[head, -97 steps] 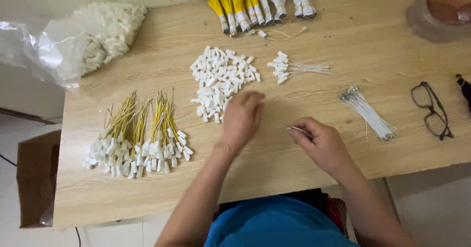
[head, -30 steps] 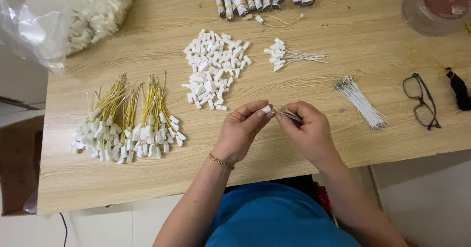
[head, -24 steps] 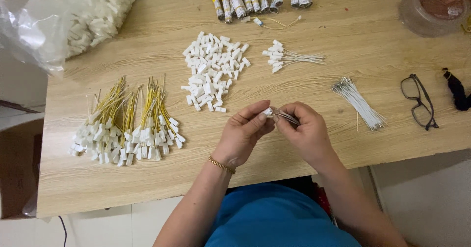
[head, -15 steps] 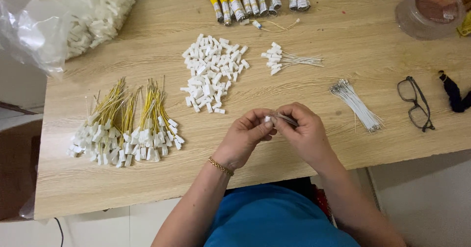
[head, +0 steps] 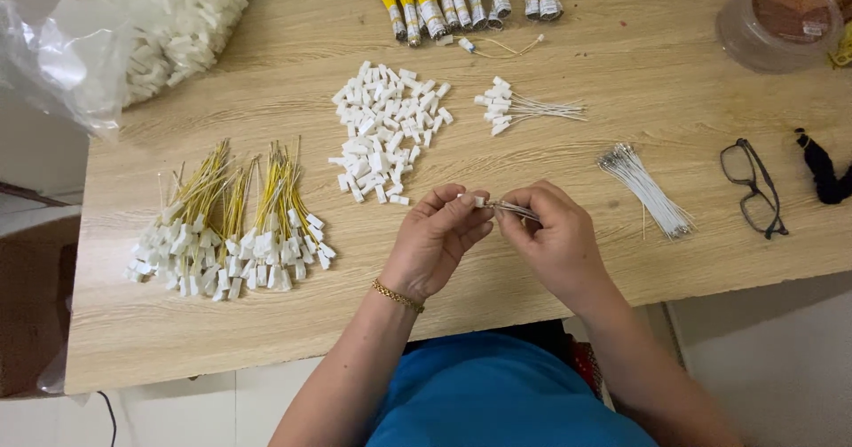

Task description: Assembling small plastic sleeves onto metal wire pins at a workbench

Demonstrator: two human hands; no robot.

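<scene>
The left hand point(head: 435, 243) pinches a small white connector point(head: 477, 200) above the table's point(head: 621, 83) near edge, and the right hand point(head: 555, 238) grips thin white wires point(head: 515, 209) at it; a slight misalignment could bend a wire tip, or the tiny housing could slip from the fingertips

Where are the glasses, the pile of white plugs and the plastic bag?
Glasses point(head: 753, 187): head view, on the bridge between the lenses.
White plugs point(head: 386, 127): head view, middle of the pile.
Plastic bag point(head: 80, 56): head view, its clear front.
</scene>
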